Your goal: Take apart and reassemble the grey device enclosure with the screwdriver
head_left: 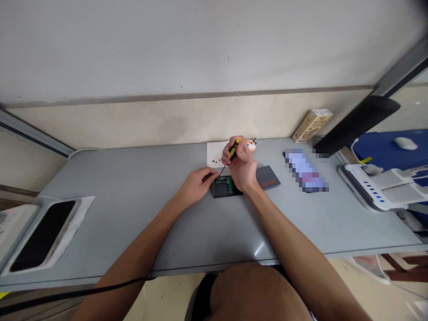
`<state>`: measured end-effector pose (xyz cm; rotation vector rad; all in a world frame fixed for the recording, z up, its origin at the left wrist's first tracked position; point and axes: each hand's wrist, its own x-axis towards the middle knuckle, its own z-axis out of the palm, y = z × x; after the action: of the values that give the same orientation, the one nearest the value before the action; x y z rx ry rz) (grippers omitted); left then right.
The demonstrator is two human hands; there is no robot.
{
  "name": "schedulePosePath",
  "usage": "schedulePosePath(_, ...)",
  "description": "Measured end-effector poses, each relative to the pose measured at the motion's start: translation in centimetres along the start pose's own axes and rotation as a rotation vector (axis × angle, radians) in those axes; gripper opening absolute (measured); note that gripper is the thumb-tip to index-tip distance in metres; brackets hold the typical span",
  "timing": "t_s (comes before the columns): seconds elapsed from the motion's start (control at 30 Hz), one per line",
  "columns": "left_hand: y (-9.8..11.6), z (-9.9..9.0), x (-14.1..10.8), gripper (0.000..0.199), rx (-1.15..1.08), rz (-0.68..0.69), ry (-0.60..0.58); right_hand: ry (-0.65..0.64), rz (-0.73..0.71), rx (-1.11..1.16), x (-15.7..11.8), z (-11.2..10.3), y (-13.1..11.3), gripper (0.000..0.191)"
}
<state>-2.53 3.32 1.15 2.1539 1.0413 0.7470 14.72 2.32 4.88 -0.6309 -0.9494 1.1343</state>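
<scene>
My right hand (242, 162) is wrapped round a screwdriver (235, 149) with a black and yellow handle. Its thin shaft slants down to the left, and the tip meets the upper left part of a green circuit board (230, 182). The board sits in an open dark grey case (220, 191), partly covered by my right wrist. At the case's upper left corner, my left hand (199, 183) has thumb and fingertips pinched together beside the screwdriver tip; what they grip is too small to tell. A flat grey cover (269, 177) lies to the right of my right hand.
White paper (213, 154) with several small dark screws lies behind the case, near an orange and white object (250, 145). Rightward are a blurred-out phone (304, 169), a carton (312, 125), a black post (357, 125) and a power strip (371, 189). Another phone (45, 234) lies far left.
</scene>
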Motion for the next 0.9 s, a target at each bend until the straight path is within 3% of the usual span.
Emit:
schedulePosePath(0.53,-0.14,0.02,-0.06,0.019,0.000,0.005,0.000,0.049,0.006,0.017,-0.01,0.06,0.03,0.034)
schedulePosePath(0.7,-0.29,0.06,-0.03,0.021,-0.022,-0.007,0.002,-0.022,-0.016,0.165,-0.09,-0.04,0.29,0.023)
schedulePosePath(0.9,-0.46,0.06,-0.02,0.021,-0.015,-0.008,0.003,0.022,-0.020,0.138,-0.13,0.05,0.08,0.029)
